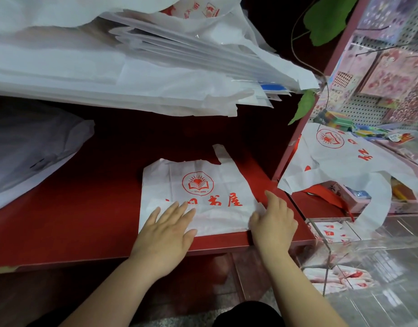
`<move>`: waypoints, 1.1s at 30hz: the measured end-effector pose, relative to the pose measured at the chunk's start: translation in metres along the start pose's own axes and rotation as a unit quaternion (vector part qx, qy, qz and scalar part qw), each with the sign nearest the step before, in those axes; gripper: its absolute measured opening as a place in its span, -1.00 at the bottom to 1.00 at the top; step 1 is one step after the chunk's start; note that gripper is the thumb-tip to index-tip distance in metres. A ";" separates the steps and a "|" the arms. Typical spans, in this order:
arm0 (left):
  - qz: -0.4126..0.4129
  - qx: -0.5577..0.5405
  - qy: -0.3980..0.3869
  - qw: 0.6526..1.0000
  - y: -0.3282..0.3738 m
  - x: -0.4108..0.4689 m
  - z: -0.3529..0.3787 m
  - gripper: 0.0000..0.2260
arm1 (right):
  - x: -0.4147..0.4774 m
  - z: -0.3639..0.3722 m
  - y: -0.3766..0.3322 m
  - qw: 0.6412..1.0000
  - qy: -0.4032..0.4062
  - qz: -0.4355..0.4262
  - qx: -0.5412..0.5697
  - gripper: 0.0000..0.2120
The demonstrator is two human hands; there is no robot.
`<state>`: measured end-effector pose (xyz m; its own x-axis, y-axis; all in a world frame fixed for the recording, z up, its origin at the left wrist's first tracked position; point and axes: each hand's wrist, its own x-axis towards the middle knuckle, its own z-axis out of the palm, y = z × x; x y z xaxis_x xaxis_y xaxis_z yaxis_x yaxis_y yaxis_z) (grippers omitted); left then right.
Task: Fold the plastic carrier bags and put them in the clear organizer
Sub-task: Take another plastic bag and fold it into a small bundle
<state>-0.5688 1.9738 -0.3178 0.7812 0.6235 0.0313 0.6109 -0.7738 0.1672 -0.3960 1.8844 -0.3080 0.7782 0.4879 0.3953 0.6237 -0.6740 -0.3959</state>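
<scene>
**Item under handling.** One white plastic carrier bag [196,194] with a red book-and-sun emblem and red characters lies flat on the red shelf [85,220], at the shelf's front edge and towards its right end. One handle loop [221,154] sticks out on the side away from the shelf's front edge.

**Hands.** The left hand [165,232] lies palm down on the bag's near left portion at the shelf's front edge. Its fingers are straight and spread, pressing, and nothing is grasped. The right hand [274,223] sits at the bag's right margin, also by the shelf's front edge. Its fingers are extended along the film and no curl or pinch is visible.

**Destination.** The clear organizer [359,251] stands just off the shelf's right end. Small folded bags [330,232] already sit in its compartments.

**Handling assessment.** The bag appears to be thin film, so it is judged very light, limp and slick. It is likely to trap air, slide on the smooth shelf and spring out of a crease. It carries little breakage risk, though the film could tear at the handle. The best hold is judged to be one flat palm pinning the body while the other hand takes a side edge or corner and carries it across. The handle loop should be tucked in before the last fold.

**Other stock.** A thick stack of white bags [132,79] overhangs above the shelf. Another printed bag [344,156] is draped beyond the shelf's right end.
</scene>
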 end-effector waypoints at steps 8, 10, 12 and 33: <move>-0.007 0.005 0.011 1.000 0.004 -0.001 -0.001 -0.08 | -0.042 0.017 -0.028 0.938 -0.108 -0.329 0.013 -0.67; -0.003 0.013 0.056 0.998 0.003 -0.001 0.001 -0.11 | -0.038 0.015 -0.021 0.943 -0.128 -0.307 0.002 -0.62; 0.001 0.026 0.073 0.997 0.000 -0.003 -0.001 -0.21 | -0.031 0.013 -0.008 0.944 -0.160 -0.287 0.019 -0.55; -0.065 -0.132 0.112 0.983 -0.047 0.005 -0.012 -0.63 | -0.034 0.002 -0.051 0.891 -0.258 -0.368 0.069 -0.53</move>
<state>-0.5957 2.0147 -0.3132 0.6330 0.7468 0.2038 0.6255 -0.6486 0.4337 -0.4544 1.9033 -0.3031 0.0624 0.9833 0.1712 0.9543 -0.0085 -0.2988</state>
